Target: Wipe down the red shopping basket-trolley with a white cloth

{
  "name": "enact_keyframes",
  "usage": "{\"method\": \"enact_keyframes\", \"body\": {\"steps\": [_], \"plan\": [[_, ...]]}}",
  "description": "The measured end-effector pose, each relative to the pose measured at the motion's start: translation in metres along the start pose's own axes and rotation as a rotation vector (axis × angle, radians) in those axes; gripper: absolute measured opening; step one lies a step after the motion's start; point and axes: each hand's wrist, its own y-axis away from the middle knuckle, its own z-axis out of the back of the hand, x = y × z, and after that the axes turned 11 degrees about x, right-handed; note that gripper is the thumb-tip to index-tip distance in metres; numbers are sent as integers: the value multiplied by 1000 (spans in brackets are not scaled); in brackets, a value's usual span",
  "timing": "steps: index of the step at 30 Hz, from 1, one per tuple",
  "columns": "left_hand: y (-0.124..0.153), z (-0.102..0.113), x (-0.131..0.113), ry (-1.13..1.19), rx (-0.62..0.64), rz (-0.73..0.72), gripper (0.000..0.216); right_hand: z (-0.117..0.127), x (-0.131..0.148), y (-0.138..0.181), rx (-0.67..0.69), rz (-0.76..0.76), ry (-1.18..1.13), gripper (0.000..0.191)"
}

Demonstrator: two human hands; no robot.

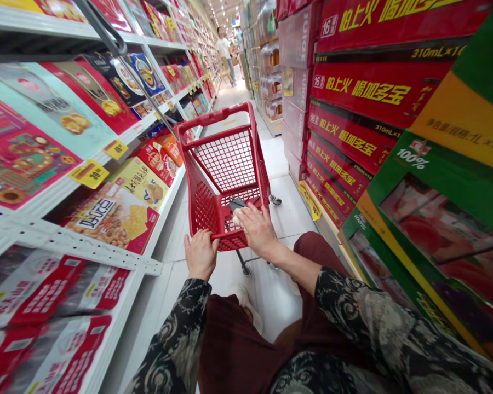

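Note:
A red plastic shopping cart (225, 169) stands tipped in the aisle in front of me. My left hand (200, 253) is closed around the cart's near rim at the lower left corner. My right hand (257, 230) rests on the rim further right, fingers curled over a white cloth (237, 219) pressed against the cart's inside edge. A dark flat object (236, 204) lies inside the cart just beyond that hand. My patterned sleeves and dark red trousers fill the bottom of the view.
White shelves (86, 241) of boxed biscuits with yellow price tags line the left. Stacked red drink cartons (353, 131) and green juice cases (435, 219) wall the right. The white tiled aisle (279, 164) runs ahead, where a person (225, 52) stands far off.

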Motion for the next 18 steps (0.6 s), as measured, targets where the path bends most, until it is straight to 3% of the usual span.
{"method": "enact_keyframes", "body": {"steps": [4, 11, 18], "plan": [[2, 3, -6, -8, 1, -9, 26, -16, 16, 4, 17, 120, 3, 37], [6, 5, -17, -16, -15, 3, 23, 5, -5, 7, -32, -9, -66, 43], [-5, 9, -39, 27, 13, 1, 23, -4, 20, 4, 54, 94, -172, 41]]}}
